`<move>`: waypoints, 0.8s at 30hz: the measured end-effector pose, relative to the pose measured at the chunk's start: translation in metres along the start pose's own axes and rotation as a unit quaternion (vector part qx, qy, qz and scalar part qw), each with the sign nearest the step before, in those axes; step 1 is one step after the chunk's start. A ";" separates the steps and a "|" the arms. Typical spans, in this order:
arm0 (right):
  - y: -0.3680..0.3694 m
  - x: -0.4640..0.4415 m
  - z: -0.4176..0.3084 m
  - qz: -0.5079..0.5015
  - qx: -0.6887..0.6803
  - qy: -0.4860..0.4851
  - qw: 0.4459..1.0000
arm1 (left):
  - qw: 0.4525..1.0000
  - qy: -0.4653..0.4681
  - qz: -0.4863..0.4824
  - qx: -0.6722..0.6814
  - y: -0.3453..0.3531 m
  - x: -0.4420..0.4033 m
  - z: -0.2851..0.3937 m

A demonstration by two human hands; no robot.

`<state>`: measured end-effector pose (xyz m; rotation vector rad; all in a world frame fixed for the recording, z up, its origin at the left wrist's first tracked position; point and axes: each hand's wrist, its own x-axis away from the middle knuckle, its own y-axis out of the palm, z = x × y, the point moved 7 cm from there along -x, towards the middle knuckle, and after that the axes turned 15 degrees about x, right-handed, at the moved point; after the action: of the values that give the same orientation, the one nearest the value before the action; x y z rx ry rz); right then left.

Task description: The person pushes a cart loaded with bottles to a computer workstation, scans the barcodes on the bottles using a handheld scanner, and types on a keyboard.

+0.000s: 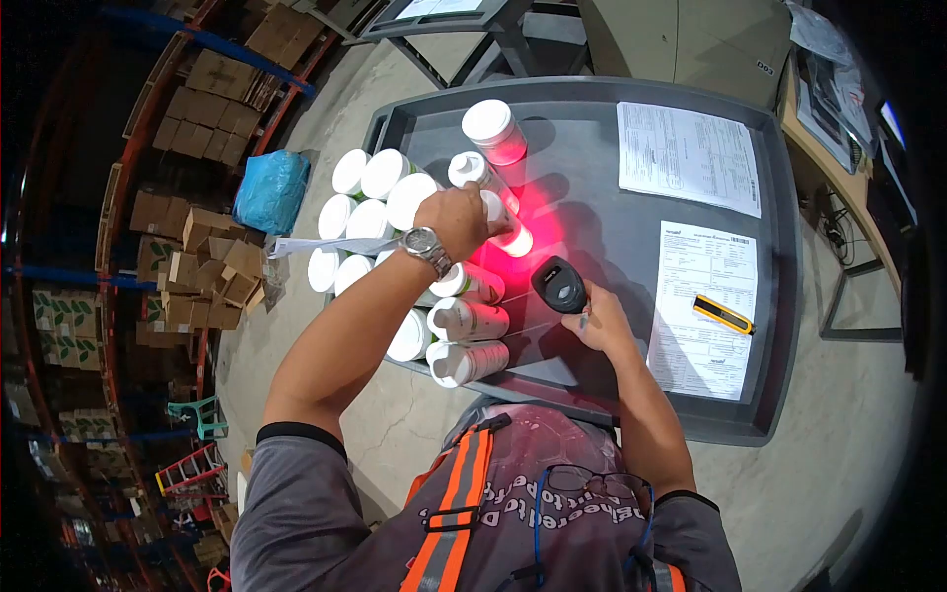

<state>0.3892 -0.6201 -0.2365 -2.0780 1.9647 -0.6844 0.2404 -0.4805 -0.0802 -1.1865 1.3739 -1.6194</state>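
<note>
Pinching one end of a white bottle is the left grip; the right grip clasps a scanner.

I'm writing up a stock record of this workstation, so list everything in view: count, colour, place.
containers: over a dozen, overlapping, white, left side of tray
scanner: one, black, right hand; red light across nearby containers
tray: one, grey, centre
printed papers: two lots, white, tray's right side
cutter: one, yellow and black, on the nearer paper
loose paper: white, by left wrist
bundle: one, blue, floor left
boxes: many, brown, left racks and floor
cabinet: beige, beyond tray
watch: one, silver, left wrist
glasses: one pair, dark, at chest
left hand: one, bare, fingers at a container
right hand: one, bare, holding scanner
</note>
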 end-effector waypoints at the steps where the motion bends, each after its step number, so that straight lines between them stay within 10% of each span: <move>1: -0.003 0.001 -0.002 -0.002 -0.001 0.000 1.000 | 1.000 -0.005 0.002 0.009 -0.002 0.004 -0.002; 7: -0.001 0.008 0.003 -0.032 0.010 0.015 0.999 | 0.983 0.136 -0.112 0.048 0.019 0.051 -0.026; 15: 0.017 0.025 -0.005 -0.089 0.001 -0.006 0.996 | 0.994 -0.061 -0.081 0.040 0.017 0.050 -0.022; 17: 0.022 0.031 -0.002 -0.084 -0.004 -0.024 0.996 | 0.990 0.135 0.000 0.027 0.012 0.060 -0.003; 24: 0.027 0.043 -0.008 -0.101 0.015 -0.036 0.994 | 0.999 -0.020 -0.041 0.022 0.020 0.054 -0.023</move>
<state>0.3618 -0.6637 -0.2335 -2.2720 1.7117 -0.6603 0.1997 -0.5263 -0.0893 -1.2581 1.2739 -1.6646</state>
